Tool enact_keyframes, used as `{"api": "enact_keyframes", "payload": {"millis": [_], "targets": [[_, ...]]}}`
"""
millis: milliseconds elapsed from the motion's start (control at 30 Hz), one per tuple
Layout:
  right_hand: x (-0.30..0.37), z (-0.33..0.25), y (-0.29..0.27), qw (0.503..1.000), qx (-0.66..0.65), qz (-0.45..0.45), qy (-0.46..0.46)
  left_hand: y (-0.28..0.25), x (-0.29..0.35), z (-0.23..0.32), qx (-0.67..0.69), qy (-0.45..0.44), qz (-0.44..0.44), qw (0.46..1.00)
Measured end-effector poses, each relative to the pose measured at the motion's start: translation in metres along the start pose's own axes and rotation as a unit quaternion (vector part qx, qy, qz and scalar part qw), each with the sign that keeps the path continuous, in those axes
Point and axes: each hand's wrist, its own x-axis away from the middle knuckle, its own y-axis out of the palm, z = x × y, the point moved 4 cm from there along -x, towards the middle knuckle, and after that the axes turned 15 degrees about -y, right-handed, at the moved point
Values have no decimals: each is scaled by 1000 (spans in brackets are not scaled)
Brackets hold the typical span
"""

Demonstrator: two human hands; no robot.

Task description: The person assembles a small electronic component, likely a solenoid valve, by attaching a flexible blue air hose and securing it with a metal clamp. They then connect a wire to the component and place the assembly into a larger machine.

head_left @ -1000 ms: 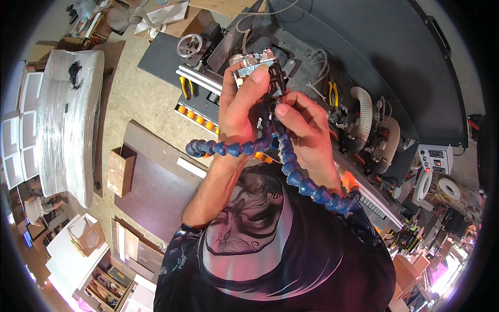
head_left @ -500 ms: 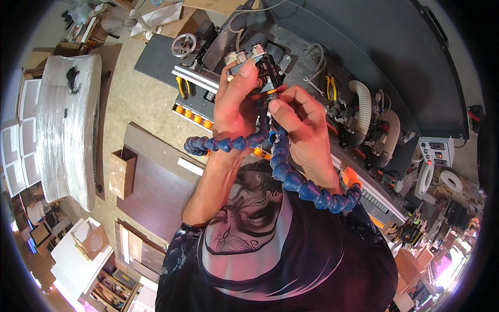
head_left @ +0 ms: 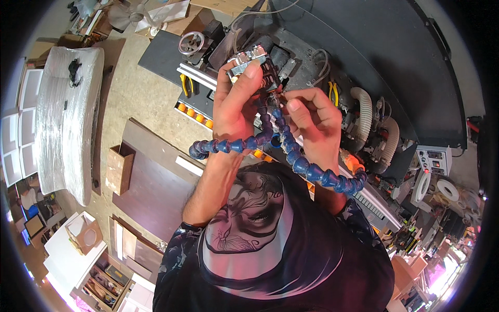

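The black-and-silver block point(head_left: 268, 74) is still gripped by the left fingers point(head_left: 243, 87). The right fingers point(head_left: 298, 110) are shifted farther from it; their grip cannot be told.

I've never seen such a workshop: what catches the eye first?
The blue segmented hoses stand out most, curving in front of both forearms at the centre. Near their upper ends, the left hand holds a dark and silver mechanical part, the right hand close beside it. At far left is a long, shiny plastic-wrapped bundle.
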Motion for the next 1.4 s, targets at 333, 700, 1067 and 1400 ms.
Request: {"api": "enact_keyframes", "payload": {"millis": [333, 700, 1067, 1400], "targets": [[-19, 0, 15, 989, 52, -78, -114, 0, 1, 7, 17, 15, 42, 999], [-16, 29, -7, 993, 18, 86, -75, -2, 8, 8, -10, -29, 67, 997], [-18, 11, 4, 969, 89, -94, -210, -10, 0, 4, -1, -33, 60, 998], [-14, 38, -13, 976, 125, -20, -177, -8, 6, 9, -49, -41, 89, 994]]}}
